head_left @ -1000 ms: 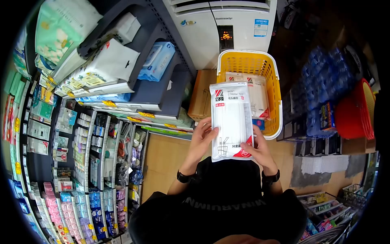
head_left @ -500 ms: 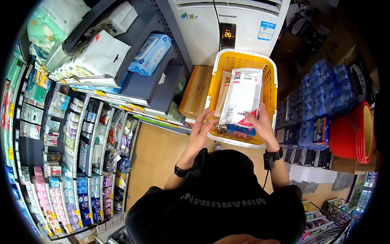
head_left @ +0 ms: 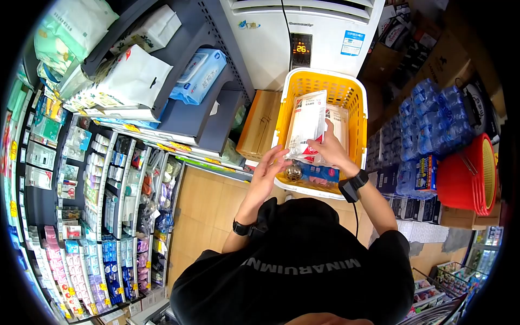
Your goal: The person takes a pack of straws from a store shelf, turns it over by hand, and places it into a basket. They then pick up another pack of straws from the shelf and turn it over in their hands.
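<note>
A yellow basket with a white rim [head_left: 364, 116] holds white packets. My right hand [head_left: 333, 149] grips the right edge of a white packet of straws [head_left: 307, 120], which is tilted on the left side of the basket. Another pale packet [head_left: 339, 120] lies to its right, partly behind my fingers. My left hand [head_left: 266, 170] is open at the basket's near left rim, fingers spread beside the packet's lower corner. Below the packets, a shiny metal ball-like item [head_left: 293, 172] and a blue pack [head_left: 320, 174] sit in the basket's near end.
A cardboard box [head_left: 261, 124] stands left of the basket, and a white air conditioner [head_left: 330, 46] behind it. Shelves with tissue packs [head_left: 141, 76] and wipes [head_left: 199, 76] rise on the left. Bottled water packs [head_left: 433, 119] and red baskets [head_left: 466, 176] stand on the right.
The straw packet has shifted left and tilted, with my right hand moving left along with it. Another packet now shows on the right. My left hand has stayed nearly in place.
</note>
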Available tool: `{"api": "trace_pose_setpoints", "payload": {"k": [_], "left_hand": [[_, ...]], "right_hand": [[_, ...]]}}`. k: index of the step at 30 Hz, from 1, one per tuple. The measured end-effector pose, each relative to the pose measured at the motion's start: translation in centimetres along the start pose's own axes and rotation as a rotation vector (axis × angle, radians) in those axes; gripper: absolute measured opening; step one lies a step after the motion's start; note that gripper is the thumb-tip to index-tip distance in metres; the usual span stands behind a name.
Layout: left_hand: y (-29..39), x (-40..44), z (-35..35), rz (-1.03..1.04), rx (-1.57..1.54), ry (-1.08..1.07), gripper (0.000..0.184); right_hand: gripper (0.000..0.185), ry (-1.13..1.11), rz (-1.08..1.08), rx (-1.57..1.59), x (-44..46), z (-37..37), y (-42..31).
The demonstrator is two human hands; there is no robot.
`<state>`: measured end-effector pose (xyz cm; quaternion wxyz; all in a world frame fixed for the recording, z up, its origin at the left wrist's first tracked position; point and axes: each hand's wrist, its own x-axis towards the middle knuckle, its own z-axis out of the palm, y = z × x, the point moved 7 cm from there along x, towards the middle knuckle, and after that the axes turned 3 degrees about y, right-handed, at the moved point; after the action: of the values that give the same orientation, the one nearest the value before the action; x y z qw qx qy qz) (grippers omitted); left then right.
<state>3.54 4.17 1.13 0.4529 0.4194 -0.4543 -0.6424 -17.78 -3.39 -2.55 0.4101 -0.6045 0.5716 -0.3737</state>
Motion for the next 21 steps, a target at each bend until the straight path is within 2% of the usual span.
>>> {"api": "trace_pose_setpoints", "payload": {"k": [8, 12, 17, 21], "left_hand": [[-0.1, 0.0, -0.2, -0.021, 0.000, 0.021, 0.048], [0.4, 0.0, 0.1, -0.002, 0.022, 0.032, 0.047], [-0.1, 0.2, -0.3, -0.010, 0.022, 0.022, 0.045], [-0.4, 0.2, -0.9, -0.018, 0.006, 0.042, 0.043]], "right_hand": [[0.101, -0.099, 0.104, -0.063, 0.4, 1.4, 1.0], [0.104, -0.156, 0.007, -0.107, 0.2, 1.8, 0.7], [0.106, -0.158, 0.178, -0.492, 0.3, 1.6, 3.0], [0.103, -0.126, 0.126, -0.572, 0.0, 1.7, 3.0]]}}
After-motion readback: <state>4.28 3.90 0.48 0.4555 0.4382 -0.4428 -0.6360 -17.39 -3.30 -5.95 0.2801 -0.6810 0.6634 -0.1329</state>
